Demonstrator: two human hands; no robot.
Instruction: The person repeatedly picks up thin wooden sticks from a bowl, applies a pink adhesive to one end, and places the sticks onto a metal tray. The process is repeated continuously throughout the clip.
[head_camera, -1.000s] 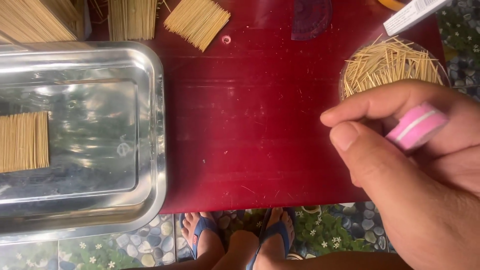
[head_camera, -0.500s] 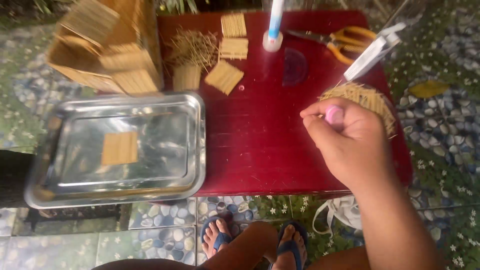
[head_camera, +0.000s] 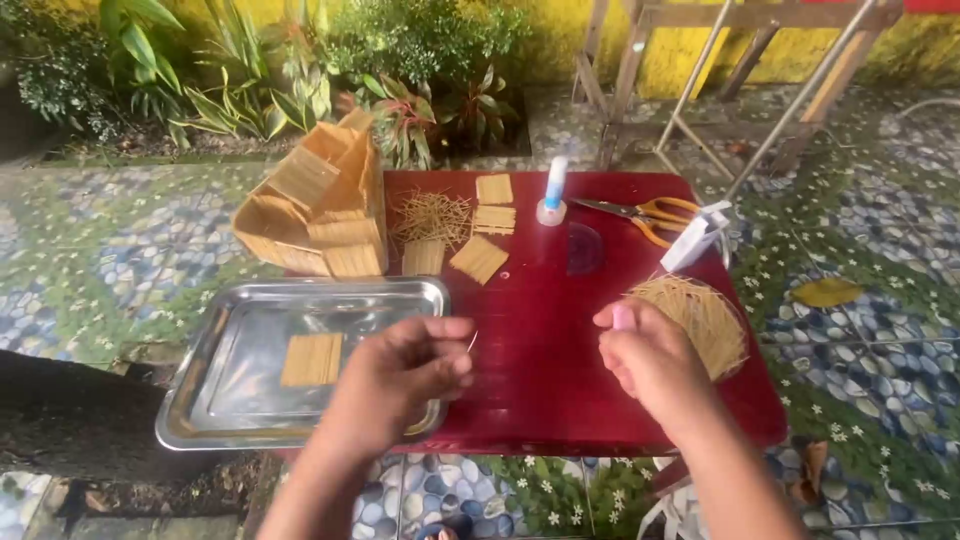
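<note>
Left hand pinches a thin toothpick beside the shiny steel tray; right hand, right of it, grips a small pink thing — one slip likely drops the stick.
</note>
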